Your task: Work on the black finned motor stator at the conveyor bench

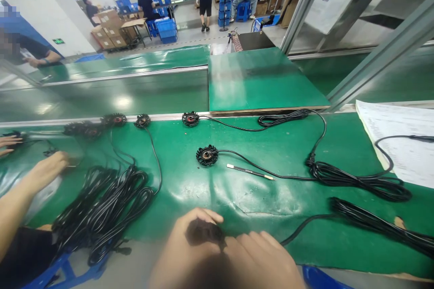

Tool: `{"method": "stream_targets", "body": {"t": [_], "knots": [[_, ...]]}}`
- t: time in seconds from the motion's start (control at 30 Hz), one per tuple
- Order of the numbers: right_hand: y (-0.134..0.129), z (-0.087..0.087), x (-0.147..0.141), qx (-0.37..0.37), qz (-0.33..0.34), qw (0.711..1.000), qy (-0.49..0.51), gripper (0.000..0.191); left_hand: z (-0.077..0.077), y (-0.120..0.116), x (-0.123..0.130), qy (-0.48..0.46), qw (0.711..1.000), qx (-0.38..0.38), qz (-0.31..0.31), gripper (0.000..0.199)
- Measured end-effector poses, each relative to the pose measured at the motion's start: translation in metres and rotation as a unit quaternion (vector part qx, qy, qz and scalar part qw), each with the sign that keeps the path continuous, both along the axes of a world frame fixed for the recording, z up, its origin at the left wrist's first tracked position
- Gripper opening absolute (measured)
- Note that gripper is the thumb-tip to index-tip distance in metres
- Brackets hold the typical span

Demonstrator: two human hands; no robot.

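Note:
My left hand (190,246) and my right hand (261,257) are close together at the near edge of the green bench mat (237,203). A dark round part (204,231), blurred, sits in my left hand's fingers. A black cable (305,228) runs under my right hand's fingers from a coil (379,223) on the right. The nearest finned black disc (207,155) lies further up the mat, its cable trailing right. Further discs (190,118) (142,121) line the mat's far edge.
A co-worker's hand (47,167) reaches in at the left beside a heap of black cable (101,207). A pencil (251,171) lies on the mat, and papers (400,144) lie at the right. A green board (261,79) stands beyond. Further back, people work among blue crates.

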State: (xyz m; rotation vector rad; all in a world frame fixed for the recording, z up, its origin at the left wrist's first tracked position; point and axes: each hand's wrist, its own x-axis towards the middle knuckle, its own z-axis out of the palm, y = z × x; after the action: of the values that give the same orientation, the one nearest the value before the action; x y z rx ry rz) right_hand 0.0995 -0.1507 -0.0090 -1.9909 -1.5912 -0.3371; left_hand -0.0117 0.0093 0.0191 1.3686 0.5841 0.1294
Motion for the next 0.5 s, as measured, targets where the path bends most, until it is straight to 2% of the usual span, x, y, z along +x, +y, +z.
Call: {"method": "stream_targets", "body": {"t": [0.13, 0.2, 0.3, 0.5], "knots": [[-0.003, 0.001, -0.004, 0.012, -0.019, 1.0, -0.018, 0.028, -0.001, 0.003, 0.001, -0.054, 0.99, 0.121, -0.044, 0.022], [-0.005, 0.001, -0.003, 0.008, -0.02, 1.0, 0.013, 0.021, -0.003, 0.002, 0.002, -0.085, 0.987, 0.127, -0.056, 0.024], [-0.009, -0.002, 0.0, 0.01, -0.019, 0.998, 0.059, 0.017, -0.006, -0.002, 0.002, -0.111, 0.987, 0.109, -0.039, 0.023], [-0.013, -0.014, -0.001, 0.012, -0.018, 0.996, 0.091, 0.013, -0.013, -0.01, 0.0, -0.097, 0.985, 0.137, -0.048, 0.025]]}}
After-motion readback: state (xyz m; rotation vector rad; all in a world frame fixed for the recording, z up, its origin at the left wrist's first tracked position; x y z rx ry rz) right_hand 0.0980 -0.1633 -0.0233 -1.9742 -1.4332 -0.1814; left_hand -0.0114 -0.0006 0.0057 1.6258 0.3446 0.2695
